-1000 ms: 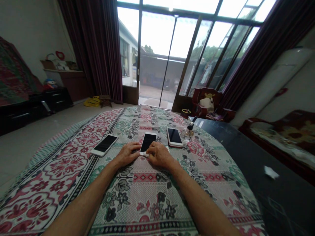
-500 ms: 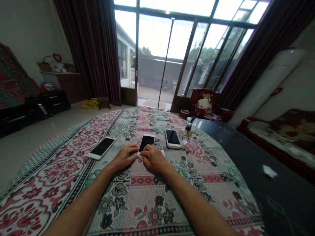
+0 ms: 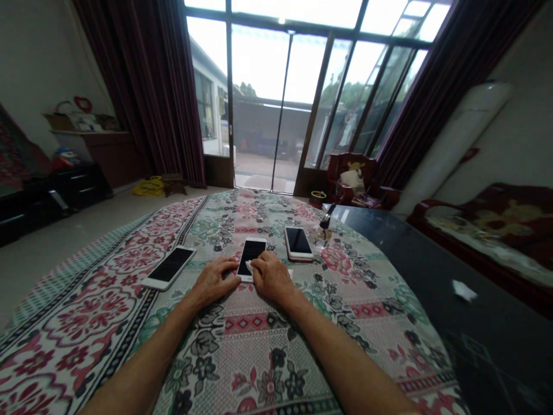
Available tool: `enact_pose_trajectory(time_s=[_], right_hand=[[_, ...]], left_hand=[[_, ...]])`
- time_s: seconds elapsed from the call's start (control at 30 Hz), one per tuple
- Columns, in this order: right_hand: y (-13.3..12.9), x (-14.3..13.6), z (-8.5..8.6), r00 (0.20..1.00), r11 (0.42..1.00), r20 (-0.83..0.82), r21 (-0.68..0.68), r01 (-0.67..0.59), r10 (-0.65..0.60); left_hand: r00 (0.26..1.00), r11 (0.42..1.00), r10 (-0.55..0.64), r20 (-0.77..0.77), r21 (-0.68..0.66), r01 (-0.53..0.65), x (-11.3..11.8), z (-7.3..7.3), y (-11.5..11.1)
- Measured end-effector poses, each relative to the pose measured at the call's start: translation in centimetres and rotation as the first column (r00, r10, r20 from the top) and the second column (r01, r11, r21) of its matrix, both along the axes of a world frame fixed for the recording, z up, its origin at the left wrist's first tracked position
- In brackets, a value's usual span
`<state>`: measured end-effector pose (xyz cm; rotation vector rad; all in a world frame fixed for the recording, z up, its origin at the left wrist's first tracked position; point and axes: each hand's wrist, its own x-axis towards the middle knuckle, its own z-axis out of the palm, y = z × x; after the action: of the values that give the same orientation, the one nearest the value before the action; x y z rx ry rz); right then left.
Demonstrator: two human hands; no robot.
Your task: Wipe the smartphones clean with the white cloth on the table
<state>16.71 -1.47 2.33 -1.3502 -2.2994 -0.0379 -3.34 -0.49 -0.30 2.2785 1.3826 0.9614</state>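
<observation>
A white-framed smartphone (image 3: 252, 251) with a dark screen lies flat on the patterned tablecloth between my hands. My left hand (image 3: 215, 278) holds its left edge, fingertips higher up and thumb by the lower corner. Pinched in my right hand (image 3: 271, 276) is a white tissue (image 3: 249, 265), pressed on the lower part of the screen; another bit of it shows past the knuckles. A second white smartphone (image 3: 170, 268) lies to the left, apart from my left hand. Beyond my right hand rests a third smartphone (image 3: 298, 241), with a reddish edge underneath.
A small clear glass jar (image 3: 323, 233) with a dark brush-like top stands right of the third phone. The floral tablecloth (image 3: 259, 357) covers the table. On the dark surface (image 3: 410, 259) at the right lies a crumpled white tissue (image 3: 464, 290). Glass doors and wooden chairs are beyond.
My right hand with the tissue has shifted from the phone's bottom edge onto its screen, baring the lower border. The whole view has swung slightly, moving the scene left.
</observation>
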Motion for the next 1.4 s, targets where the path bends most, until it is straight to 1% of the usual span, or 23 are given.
enact_pose_trajectory(time_s=[0.17, 0.23, 0.33, 0.4, 0.47, 0.57, 0.67, 0.73, 0.83, 0.9, 1.0, 1.17, 1.4], right_hand=[[0.7, 0.2, -0.1, 0.986, 0.986, -0.041, -0.034, 0.161, -0.162], [0.3, 0.1, 0.0, 0.986, 0.986, -0.021, -0.032, 0.163, -0.163], [-0.5, -0.3, 0.2, 0.994, 0.993, 0.026, -0.045, 0.108, -0.106], [-0.5, -0.5, 0.3, 0.99, 0.988, 0.042, -0.07, 0.139, -0.136], [0.3, -0.5, 0.4, 0.974, 0.97, 0.044, -0.094, 0.225, -0.222], [2.5, -0.3, 0.8, 0.941, 0.934, 0.049, -0.116, 0.338, -0.334], [5.0, -0.4, 1.4, 0.923, 0.911, 0.073, -0.146, 0.385, -0.378], [6.3, -0.6, 1.9, 0.912, 0.891, 0.092, -0.195, 0.409, -0.399], [7.4, -1.1, 2.9, 0.901, 0.863, 0.116, -0.259, 0.434, -0.418], [7.6, -1.3, 3.4, 0.898, 0.855, 0.127, -0.277, 0.439, -0.421], [6.8, -1.5, 3.7, 0.896, 0.845, 0.143, -0.297, 0.445, -0.421], [4.0, -1.5, 3.7, 0.897, 0.836, 0.163, -0.325, 0.443, -0.412], [-0.2, -1.6, 3.7, 0.922, 0.87, 0.2, -0.313, 0.38, -0.331]], left_hand=[[1.0, 1.0, -0.004, -0.021, 0.007, 0.004, -0.1, -0.3, 0.1], [1.0, 1.0, -0.009, -0.028, 0.009, 0.01, -0.1, -0.3, 0.1], [1.0, 1.0, -0.005, -0.025, 0.016, 0.005, -0.2, -0.5, 0.2], [1.0, 1.0, -0.002, -0.022, 0.019, 0.003, -0.2, -0.6, 0.2], [1.0, 1.0, 0.0, -0.021, 0.017, 0.0, -0.2, -0.7, 0.3], [1.0, 1.0, 0.012, -0.028, 0.012, -0.011, -0.2, -0.8, 0.3], [0.999, 1.0, 0.008, -0.038, 0.017, -0.008, -0.1, -0.7, 0.3], [0.999, 1.0, 0.002, -0.038, 0.025, -0.001, -0.1, -0.6, 0.3], [0.999, 0.999, 0.008, -0.034, 0.036, -0.007, -0.1, -0.6, 0.3], [0.999, 0.999, 0.008, -0.035, 0.037, -0.006, -0.1, -0.7, 0.3], [0.999, 0.999, 0.007, -0.037, 0.034, -0.006, -0.1, -0.8, 0.4], [0.999, 0.999, 0.023, -0.029, 0.025, -0.023, -0.1, -0.9, 0.4], [0.999, 0.999, 0.018, -0.035, 0.033, -0.017, 0.0, -0.8, 0.2]])
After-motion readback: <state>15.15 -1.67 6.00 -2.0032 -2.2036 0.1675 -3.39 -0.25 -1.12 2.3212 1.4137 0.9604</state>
